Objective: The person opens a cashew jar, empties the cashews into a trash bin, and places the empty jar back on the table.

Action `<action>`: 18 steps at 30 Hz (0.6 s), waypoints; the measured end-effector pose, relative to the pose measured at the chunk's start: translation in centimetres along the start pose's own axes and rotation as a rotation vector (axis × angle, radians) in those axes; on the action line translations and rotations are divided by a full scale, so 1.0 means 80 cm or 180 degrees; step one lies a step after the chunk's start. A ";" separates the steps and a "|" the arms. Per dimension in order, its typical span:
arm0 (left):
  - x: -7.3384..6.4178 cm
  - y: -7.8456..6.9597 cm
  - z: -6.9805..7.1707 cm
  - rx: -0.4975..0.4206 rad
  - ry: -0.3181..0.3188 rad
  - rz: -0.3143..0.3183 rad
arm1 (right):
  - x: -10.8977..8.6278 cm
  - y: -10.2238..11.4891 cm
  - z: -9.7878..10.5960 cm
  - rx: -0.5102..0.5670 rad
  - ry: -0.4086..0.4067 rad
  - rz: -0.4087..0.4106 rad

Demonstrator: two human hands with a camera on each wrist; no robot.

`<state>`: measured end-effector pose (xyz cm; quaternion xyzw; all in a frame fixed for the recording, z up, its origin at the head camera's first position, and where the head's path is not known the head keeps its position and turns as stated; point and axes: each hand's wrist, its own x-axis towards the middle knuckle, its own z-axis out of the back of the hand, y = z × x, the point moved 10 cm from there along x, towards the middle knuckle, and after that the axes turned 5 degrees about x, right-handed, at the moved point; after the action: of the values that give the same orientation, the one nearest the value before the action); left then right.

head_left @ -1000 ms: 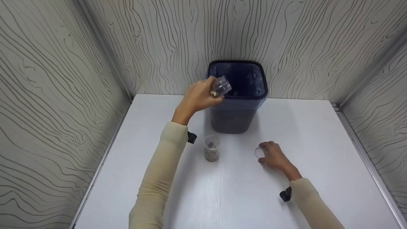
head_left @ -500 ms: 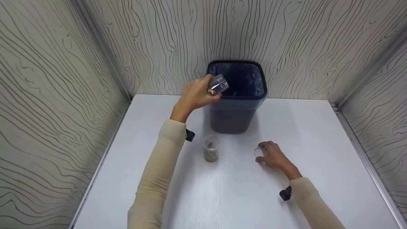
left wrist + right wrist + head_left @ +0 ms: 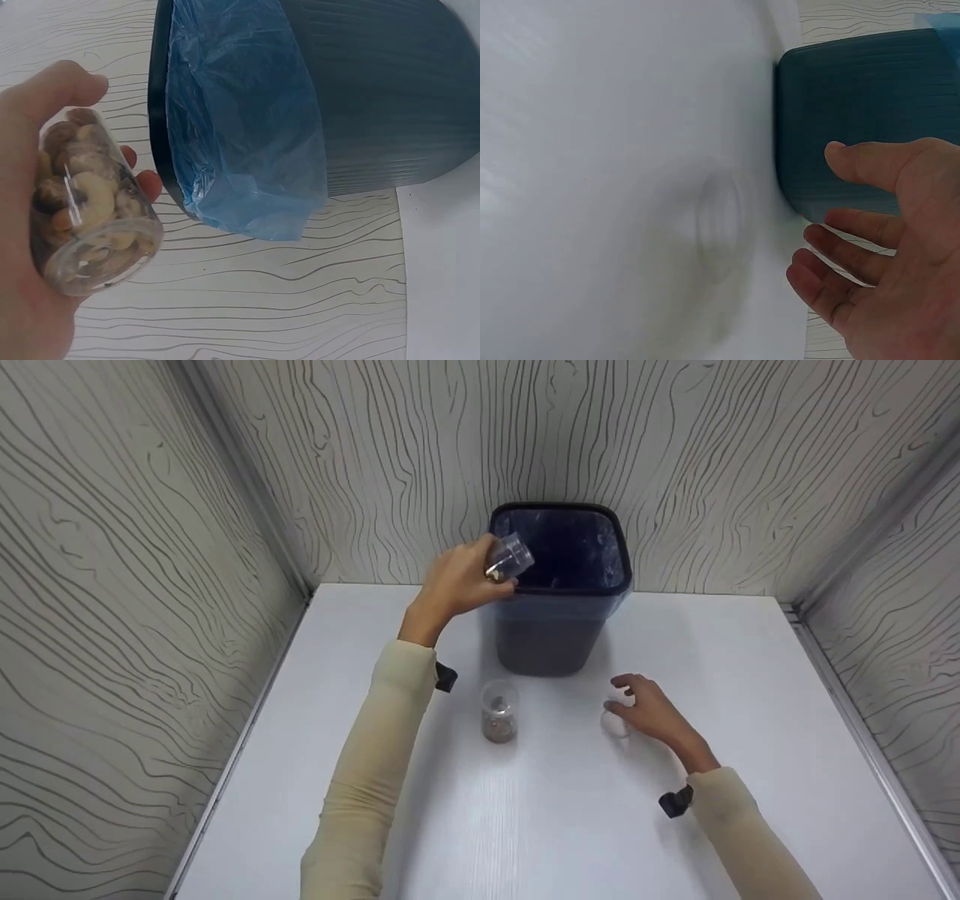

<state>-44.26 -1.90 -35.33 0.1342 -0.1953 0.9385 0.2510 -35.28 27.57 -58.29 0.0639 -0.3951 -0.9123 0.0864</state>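
Note:
My left hand (image 3: pixel 459 579) grips a clear jar (image 3: pixel 511 556), tilted with its mouth toward the bin (image 3: pixel 551 641). In the left wrist view, cashews and other brown nuts (image 3: pixel 94 196) fill much of this jar, and its round base faces the camera. My right hand (image 3: pixel 654 712) hovers with loosely bent, spread fingers and holds nothing. Just beside its fingertips, a clear round lid (image 3: pixel 615 725) lies on the table; the right wrist view shows that lid (image 3: pixel 720 219) left of the hand. Between the hands stands a second clear jar (image 3: pixel 499 726), upright, with brownish contents low inside.
The dark bin, lined with a thin blue bag (image 3: pixel 247 127), stands at the table's back edge. Behind it rises a wood-grain patterned wall (image 3: pixel 420 457). More patterned panels flank the white table (image 3: pixel 570 825) on both sides.
My right hand has let go of the lid and lifted slightly, away from it. My left hand and its jar have shifted a little to the left, still at the bin's rim.

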 end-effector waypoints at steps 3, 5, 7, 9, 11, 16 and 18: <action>0.001 0.001 0.000 0.0005 -0.0015 -0.0022 | 0.005 0.016 0.020 -0.0008 -0.0119 0.0083; 0.001 0.002 0.000 0.0005 -0.0022 -0.0039 | 0.007 0.029 0.034 -0.0024 -0.0216 0.0152; 0.001 0.003 0.000 0.0012 -0.0014 -0.0047 | 0.008 0.040 0.049 -0.0035 -0.0313 0.0191; 0.001 0.004 0.000 0.0010 -0.0001 -0.0036 | 0.008 0.053 0.064 -0.0039 -0.0408 0.0227; 0.001 0.006 0.000 0.0000 0.0002 -0.0013 | 0.009 0.065 0.079 -0.0052 -0.0501 0.0259; 0.000 0.009 0.000 -0.0001 0.0029 0.0053 | 0.012 0.092 0.110 -0.0064 -0.0679 0.0327; 0.001 0.010 0.000 0.0019 0.0044 0.0061 | 0.014 0.100 0.120 -0.0056 -0.0731 0.0355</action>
<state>-44.71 -2.50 -35.54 0.1266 -0.1921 0.9424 0.2428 -37.27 28.77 -45.95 -0.0637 -0.3974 -0.9108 0.0918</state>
